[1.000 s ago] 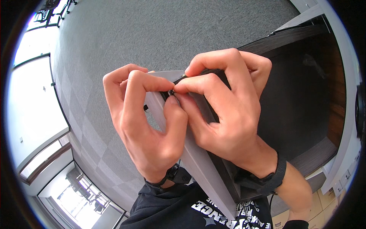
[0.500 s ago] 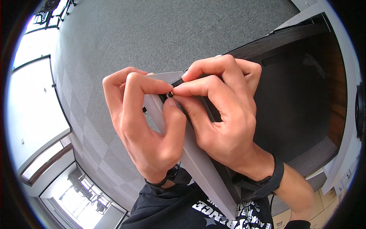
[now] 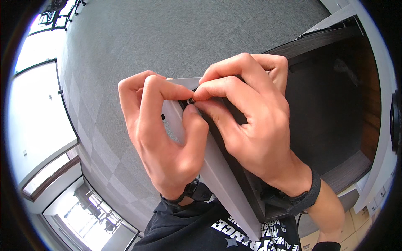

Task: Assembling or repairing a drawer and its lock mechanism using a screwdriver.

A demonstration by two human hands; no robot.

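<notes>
The left hand [image 3: 165,138] and the right hand [image 3: 251,125] meet at the top edge of a grey cabinet door [image 3: 217,175], which stands edge-on to the camera and runs from the upper middle of the view down toward the person's chest. The left hand wraps the outer grey face of the door: its thumb lies along the door's edge, and its index and middle fingers are curled over the top corner, closed against the panel. The right hand sits on the inner side of the door, fingers bent, with thumb and index finger pinched shut on a small dark part [image 3: 191,101] at the door's top edge, just beside the left index fingertip. The part is too small to identify; it touches the tips of both hands. Each wrist carries a dark band. To the right of the door the dark cabinet interior [image 3: 335,104] is exposed, with a wood-toned side wall and a lower shelf near the right rim of the view. Grey carpet [image 3: 146,42] fills the area above and to the left of the hands. A bright window area [image 3: 37,125] bends along the left rim.
</notes>
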